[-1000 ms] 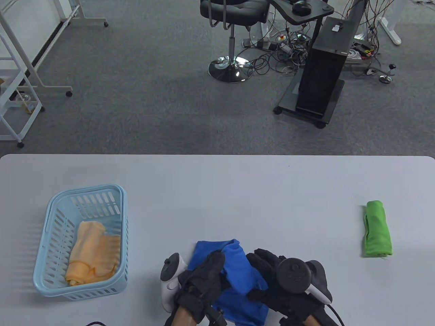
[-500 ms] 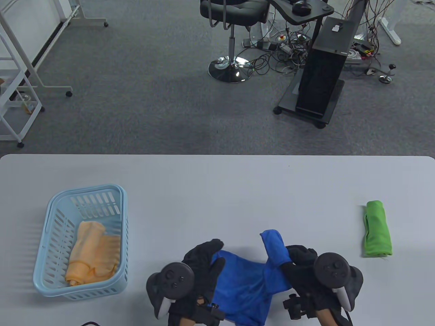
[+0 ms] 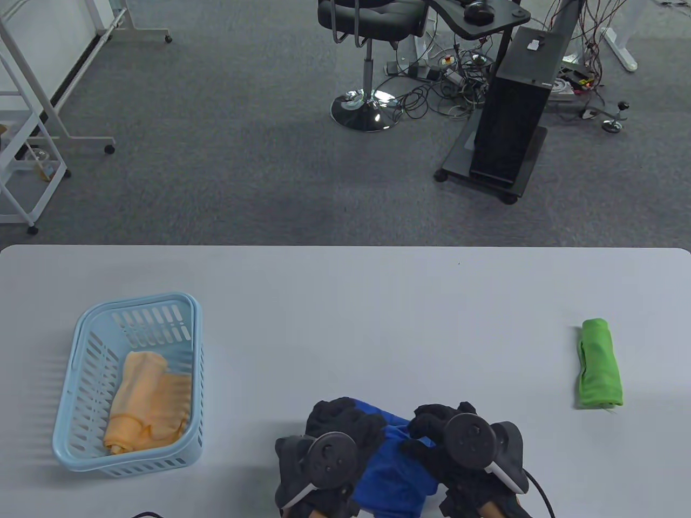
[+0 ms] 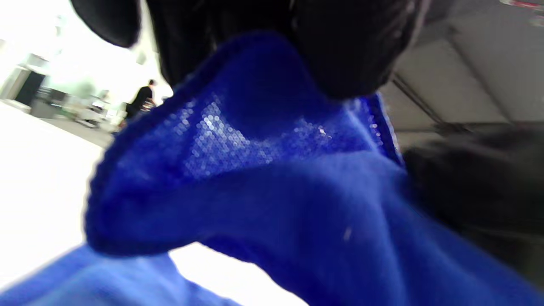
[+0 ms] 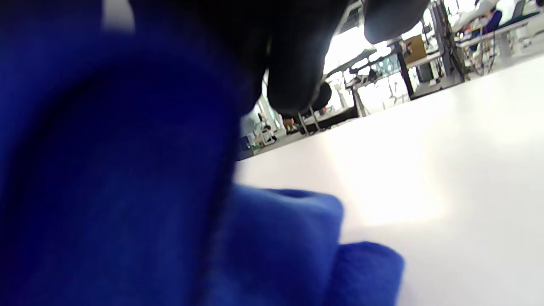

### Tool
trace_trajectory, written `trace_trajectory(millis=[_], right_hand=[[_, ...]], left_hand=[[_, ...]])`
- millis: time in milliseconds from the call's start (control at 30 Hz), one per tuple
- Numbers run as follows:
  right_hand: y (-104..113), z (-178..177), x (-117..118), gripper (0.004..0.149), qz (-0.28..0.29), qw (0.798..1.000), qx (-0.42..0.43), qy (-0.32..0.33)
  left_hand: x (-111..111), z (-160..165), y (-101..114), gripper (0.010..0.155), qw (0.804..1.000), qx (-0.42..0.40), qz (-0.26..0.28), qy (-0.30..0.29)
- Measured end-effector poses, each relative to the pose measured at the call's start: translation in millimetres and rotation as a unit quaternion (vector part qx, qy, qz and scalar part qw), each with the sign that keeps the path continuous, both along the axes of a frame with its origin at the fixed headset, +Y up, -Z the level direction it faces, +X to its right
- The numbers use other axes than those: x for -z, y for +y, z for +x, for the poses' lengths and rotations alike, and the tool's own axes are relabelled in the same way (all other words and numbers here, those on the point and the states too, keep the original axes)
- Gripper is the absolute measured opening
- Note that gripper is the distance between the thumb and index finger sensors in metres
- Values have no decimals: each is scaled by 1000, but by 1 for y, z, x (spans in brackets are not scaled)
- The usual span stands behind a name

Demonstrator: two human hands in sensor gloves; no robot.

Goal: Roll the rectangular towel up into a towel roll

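blue basket [image 3: 81, 345] holding orange towel [image 3: 148, 399], green towel roll [image 3: 599, 364]

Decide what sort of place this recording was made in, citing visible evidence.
Probably a lab or office workspace: a grey carpeted floor, a black swivel chair on a chrome base, and tangled cables beside a black equipment stand behind the white table.

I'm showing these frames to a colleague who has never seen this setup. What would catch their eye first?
Most likely the blue towel bunched at the table's near edge, with the left hand and the right hand both gripping it. Next come the pale blue basket on the left, holding an orange towel, and the rolled green towel lying alone at far right.
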State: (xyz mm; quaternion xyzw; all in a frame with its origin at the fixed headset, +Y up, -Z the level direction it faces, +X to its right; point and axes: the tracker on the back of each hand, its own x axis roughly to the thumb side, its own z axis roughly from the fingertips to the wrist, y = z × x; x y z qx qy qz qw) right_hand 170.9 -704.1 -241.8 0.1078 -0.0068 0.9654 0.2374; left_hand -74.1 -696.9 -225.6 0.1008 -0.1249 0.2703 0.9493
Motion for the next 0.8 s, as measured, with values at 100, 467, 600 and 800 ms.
trace_trajectory(millis=[100, 467, 600, 800], right_hand=[[-1, 16, 2, 68, -43, 999, -3, -15], [-54, -34, -8, 74, -160, 951, -236, 124], [-69, -49, -10, 63, -87, 937, -327, 88], [-50, -7, 14, 47, -55, 944, -325, -24]], left_hand=[[2, -23, 5, 42, 998, -21, 3, 61], [1, -74, 14, 45, 986, -57, 7, 159], [3, -74, 13, 43, 986, -57, 8, 156], [7, -78, 10, 40, 986, -75, -8, 149]])
